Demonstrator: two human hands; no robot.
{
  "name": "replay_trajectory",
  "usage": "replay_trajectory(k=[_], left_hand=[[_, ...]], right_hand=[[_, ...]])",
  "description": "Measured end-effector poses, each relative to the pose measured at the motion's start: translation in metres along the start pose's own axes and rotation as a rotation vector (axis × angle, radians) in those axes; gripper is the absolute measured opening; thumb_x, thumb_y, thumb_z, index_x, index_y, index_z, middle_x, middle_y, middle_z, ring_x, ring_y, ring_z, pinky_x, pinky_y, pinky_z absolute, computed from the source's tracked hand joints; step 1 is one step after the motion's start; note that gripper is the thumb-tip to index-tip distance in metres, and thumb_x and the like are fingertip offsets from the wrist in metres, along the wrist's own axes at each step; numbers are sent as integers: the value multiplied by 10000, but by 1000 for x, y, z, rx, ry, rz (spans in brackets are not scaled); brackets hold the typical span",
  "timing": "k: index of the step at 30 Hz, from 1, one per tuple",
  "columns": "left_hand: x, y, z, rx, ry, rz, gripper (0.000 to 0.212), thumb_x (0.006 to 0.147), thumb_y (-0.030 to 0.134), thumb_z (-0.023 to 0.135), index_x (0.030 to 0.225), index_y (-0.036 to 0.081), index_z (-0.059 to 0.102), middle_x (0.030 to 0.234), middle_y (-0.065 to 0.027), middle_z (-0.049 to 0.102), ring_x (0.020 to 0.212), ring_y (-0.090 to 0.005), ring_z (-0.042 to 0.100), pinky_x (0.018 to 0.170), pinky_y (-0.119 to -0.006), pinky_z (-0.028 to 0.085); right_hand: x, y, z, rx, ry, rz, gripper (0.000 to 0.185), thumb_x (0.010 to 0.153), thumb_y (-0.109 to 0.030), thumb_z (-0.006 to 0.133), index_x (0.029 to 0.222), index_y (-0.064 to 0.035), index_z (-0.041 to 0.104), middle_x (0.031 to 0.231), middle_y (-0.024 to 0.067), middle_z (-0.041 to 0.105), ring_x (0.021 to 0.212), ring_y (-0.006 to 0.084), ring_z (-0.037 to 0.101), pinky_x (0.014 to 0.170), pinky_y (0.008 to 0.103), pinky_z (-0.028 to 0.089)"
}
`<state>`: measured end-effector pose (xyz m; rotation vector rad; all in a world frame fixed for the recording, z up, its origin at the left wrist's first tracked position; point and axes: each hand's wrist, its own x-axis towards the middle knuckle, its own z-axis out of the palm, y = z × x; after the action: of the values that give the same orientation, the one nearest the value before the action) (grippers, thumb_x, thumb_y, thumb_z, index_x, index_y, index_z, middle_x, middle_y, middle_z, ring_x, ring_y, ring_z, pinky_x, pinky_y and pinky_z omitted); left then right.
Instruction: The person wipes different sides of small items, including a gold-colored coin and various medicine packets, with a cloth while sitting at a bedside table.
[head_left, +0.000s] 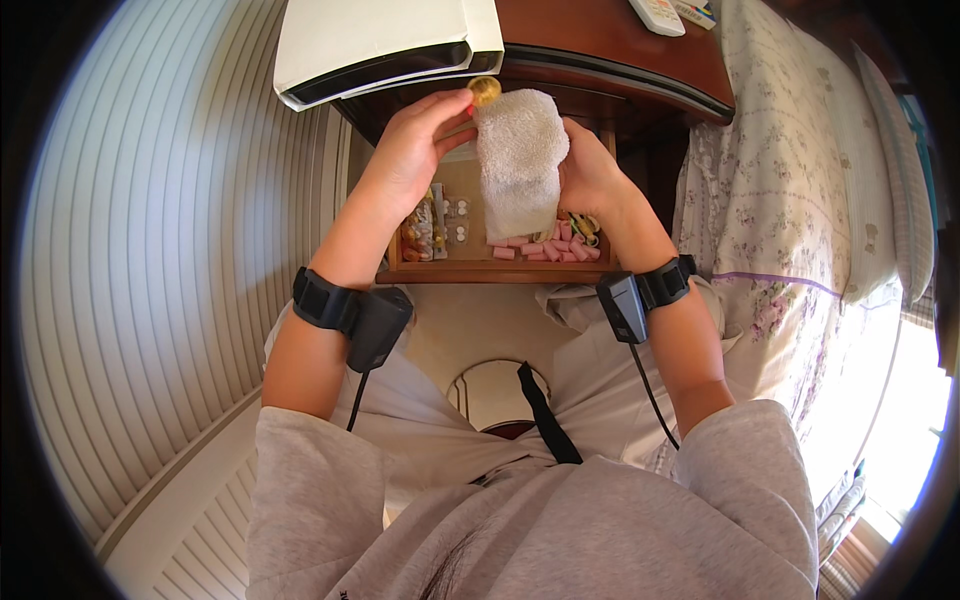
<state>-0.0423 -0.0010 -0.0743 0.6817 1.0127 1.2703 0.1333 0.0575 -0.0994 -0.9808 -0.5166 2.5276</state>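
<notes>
Above a pulled-out wooden drawer (495, 277), a folded white terry cloth (521, 161) hangs upright between both hands. My right hand (592, 171) grips the cloth along its right side, its fingers partly hidden behind it. With thumb and fingertips my left hand (416, 146) pinches a small round golden object (484, 90) at the cloth's upper left corner. A bit of red shows just under the golden object. Whether the left fingers also touch the cloth, I cannot tell. Several pink cylinders (555, 249) lie in the drawer below the cloth.
The drawer's left side holds packets (424, 229) and blister packs of white tablets (457, 219); a tangle of bands (585, 225) lies at right. A white box (382, 37) and a remote control (658, 15) rest on the cabinet top (585, 34). A floral-covered bed (780, 195) stands right.
</notes>
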Motion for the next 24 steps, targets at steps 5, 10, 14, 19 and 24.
replay_trajectory(k=[5, 10, 14, 19, 24], left_hand=[[0, -4, -1, -258, 8, -85, 292, 785, 232, 538, 989, 24, 524, 1035, -71, 534, 970, -168, 487, 886, -296, 345], [-3, -4, -6, -54, 61, -192, 259, 783, 219, 547, 987, 61, 532, 1035, -46, 526, 961, -170, 483, 819, -294, 367], [-7, -3, -1, -122, -226, -240, 241, 776, 234, 565, 962, 82, 540, 907, -22, 552, 904, -126, 494, 788, -293, 384], [-13, -4, 9, -71, -204, -309, 244, 781, 247, 564, 958, 80, 539, 913, -2, 553, 839, -105, 526, 709, -276, 435], [-16, -6, 6, -62, -259, -389, 254, 770, 227, 584, 967, 73, 541, 917, -6, 558, 859, -94, 520, 720, -263, 432]], right_hand=[[4, 2, -5, 63, -69, 0, 388, 872, -286, 246, 1086, -48, 467, 1059, 107, 526, 985, 251, 502, 854, 397, 391], [-2, 1, -8, 349, -294, 19, 351, 852, -298, 346, 1047, -38, 481, 1033, 112, 531, 942, 259, 513, 831, 389, 411], [-5, 0, -6, 544, -568, 35, 337, 832, -301, 400, 1022, -37, 489, 1007, 122, 534, 909, 258, 519, 818, 386, 420], [-1, 2, 4, 332, -416, -215, 373, 822, -334, 401, 1034, -36, 478, 1036, 147, 509, 923, 276, 496, 799, 389, 427], [0, -1, 10, 141, -297, -483, 374, 822, -304, 409, 1069, -26, 452, 1061, 154, 500, 939, 287, 490, 796, 386, 433]])
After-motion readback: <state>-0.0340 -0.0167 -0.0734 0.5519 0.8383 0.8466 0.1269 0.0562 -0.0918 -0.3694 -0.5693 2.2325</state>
